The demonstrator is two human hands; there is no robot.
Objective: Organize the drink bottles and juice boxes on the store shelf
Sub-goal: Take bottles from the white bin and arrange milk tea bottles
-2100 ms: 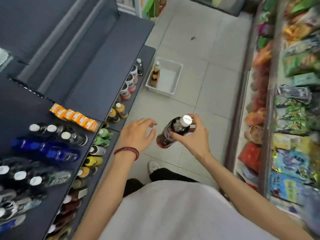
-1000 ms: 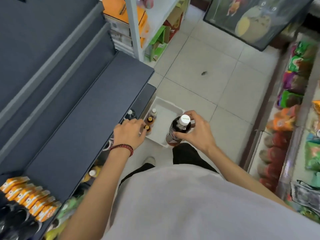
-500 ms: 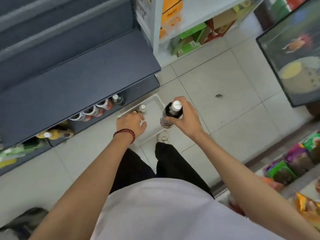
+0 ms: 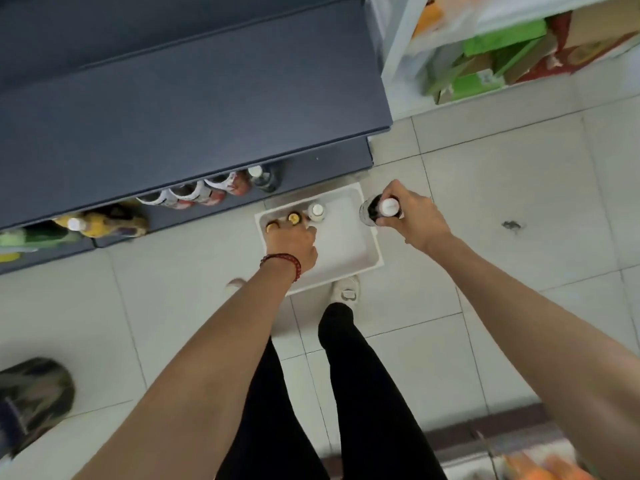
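A white bin (image 4: 360, 244) sits on the floor in front of the dark shelf (image 4: 194, 109). In its far left corner stand three bottles: two with yellow caps (image 4: 294, 217) and one with a white cap (image 4: 316, 211). My left hand (image 4: 290, 247) reaches down into the bin right at the yellow-capped bottles; its fingers are hidden, so its grip is unclear. My right hand (image 4: 410, 216) grips a dark bottle with a white cap (image 4: 379, 209) by its neck, above the bin's right edge.
The lowest shelf level holds a row of bottles (image 4: 207, 192) and yellow ones (image 4: 90, 223) further left. A white rack with boxes (image 4: 485, 46) stands at the far right. My feet (image 4: 344, 291) touch the bin's near edge. A dark object (image 4: 31, 396) lies at left.
I have bent over the bin and the view now looks straight down. My left hand has dropped into the bin by the bottles. My right hand has carried the dark bottle to the bin's right edge.
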